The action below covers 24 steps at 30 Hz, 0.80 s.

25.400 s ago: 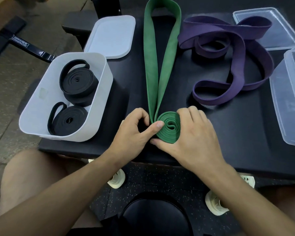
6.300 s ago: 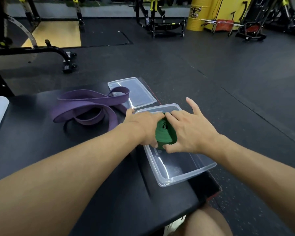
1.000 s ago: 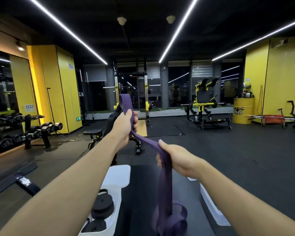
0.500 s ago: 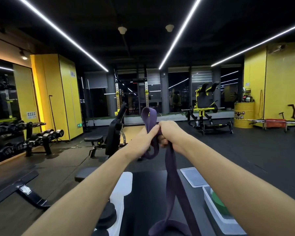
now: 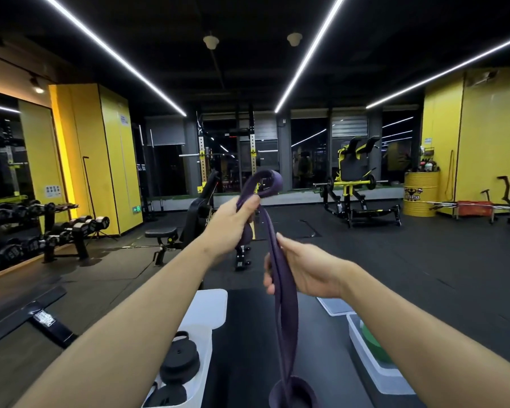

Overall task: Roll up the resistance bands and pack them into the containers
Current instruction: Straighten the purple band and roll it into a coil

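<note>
- Two risks are standing out. The purple band (image 5: 283,290) is hanging doubled and its strands are looking slightly twisted. A roll started like this would likely be coming out lopsided and too bulky for a container.
- The band's slack lower end seems to be curling on the black bench top (image 5: 248,334) at the near edge. It is sitting between the white container (image 5: 205,346) on the left and the clear container (image 5: 365,360) on the right. A sharp pull upward could be dragging that tail against either rim and shifting a box.
- The left hand (image 5: 233,222) is gripping the band's upper part, fingers curled tight round it. A short loop is sticking out above the fist on the far side. A loosening grip there would be letting the whole length drop.
- The right hand (image 5: 304,269) is sitting lower and nearer. Its fingers (image 5: 267,275) are wrapping loosely round the left side of the strands while the thumb is lying along the right. The band is running through this hand rather than being pinched hard.
- The black rolls (image 5: 178,359) are lying in the white container. The green roll (image 5: 373,343) is lying in the clear one, partly hidden behind the right forearm.
</note>
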Motion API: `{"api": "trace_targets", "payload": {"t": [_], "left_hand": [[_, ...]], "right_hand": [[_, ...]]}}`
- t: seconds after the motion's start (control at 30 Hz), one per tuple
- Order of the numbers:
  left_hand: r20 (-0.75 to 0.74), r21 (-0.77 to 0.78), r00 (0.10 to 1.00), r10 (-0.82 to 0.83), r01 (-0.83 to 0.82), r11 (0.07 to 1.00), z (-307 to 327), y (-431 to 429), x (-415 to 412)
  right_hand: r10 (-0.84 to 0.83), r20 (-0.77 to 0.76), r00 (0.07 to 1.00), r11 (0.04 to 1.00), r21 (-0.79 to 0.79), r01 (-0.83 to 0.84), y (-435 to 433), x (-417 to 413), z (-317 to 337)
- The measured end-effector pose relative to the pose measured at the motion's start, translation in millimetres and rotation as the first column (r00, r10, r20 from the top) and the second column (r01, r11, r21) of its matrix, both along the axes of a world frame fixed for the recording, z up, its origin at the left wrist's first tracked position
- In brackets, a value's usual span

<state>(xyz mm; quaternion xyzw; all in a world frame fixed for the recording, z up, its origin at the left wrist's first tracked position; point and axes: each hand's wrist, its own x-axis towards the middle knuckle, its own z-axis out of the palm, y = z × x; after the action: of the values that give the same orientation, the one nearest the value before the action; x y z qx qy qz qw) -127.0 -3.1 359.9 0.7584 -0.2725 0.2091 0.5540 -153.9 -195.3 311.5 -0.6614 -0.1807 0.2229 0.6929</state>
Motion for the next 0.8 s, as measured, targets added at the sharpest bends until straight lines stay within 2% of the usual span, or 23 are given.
{"api": "trace_targets", "payload": {"t": [0.07,0.13,0.23,0.4,0.5,0.6,0.8], "left_hand": [[-0.045,-0.154,0.998,0.041,-0.047,0.987,6.1,2.4,3.2],[-0.109,-0.248,0.992,0.069,-0.094,0.964,9.5,9.8,8.8],[-0.13,-0.189,0.983,0.129,-0.152,0.97,2.1,18.6,15.8],[-0.19,-0.274,0.979,0.08,-0.131,0.953,-6.4,24.5,19.3],[-0.215,-0.328,0.974,0.073,-0.142,0.934,-4.5,27.0,20.3],[-0.198,-0.313,0.975,0.104,-0.164,0.935,-1.8,27.8,19.2],[-0.17,-0.28,0.976,0.134,-0.178,0.943,-0.5,22.1,17.8]], "right_hand": [[0.045,-0.012,0.999,0.998,-0.052,-0.046,-6.6,0.1,-16.9],[0.042,-0.035,0.999,0.999,-0.006,-0.042,-8.6,-0.9,-26.4],[-0.064,-0.05,0.997,0.99,0.124,0.069,-5.4,-0.4,-26.3],[-0.177,-0.033,0.984,0.953,0.246,0.18,-14.9,-2.2,-7.4],[-0.161,0.014,0.987,0.964,0.217,0.155,-20.2,-3.9,1.2],[-0.137,0.034,0.99,0.978,0.163,0.13,-20.5,-1.6,1.5],[0.103,-0.001,0.995,0.988,0.117,-0.102,-23.4,-3.4,-2.1]]}}
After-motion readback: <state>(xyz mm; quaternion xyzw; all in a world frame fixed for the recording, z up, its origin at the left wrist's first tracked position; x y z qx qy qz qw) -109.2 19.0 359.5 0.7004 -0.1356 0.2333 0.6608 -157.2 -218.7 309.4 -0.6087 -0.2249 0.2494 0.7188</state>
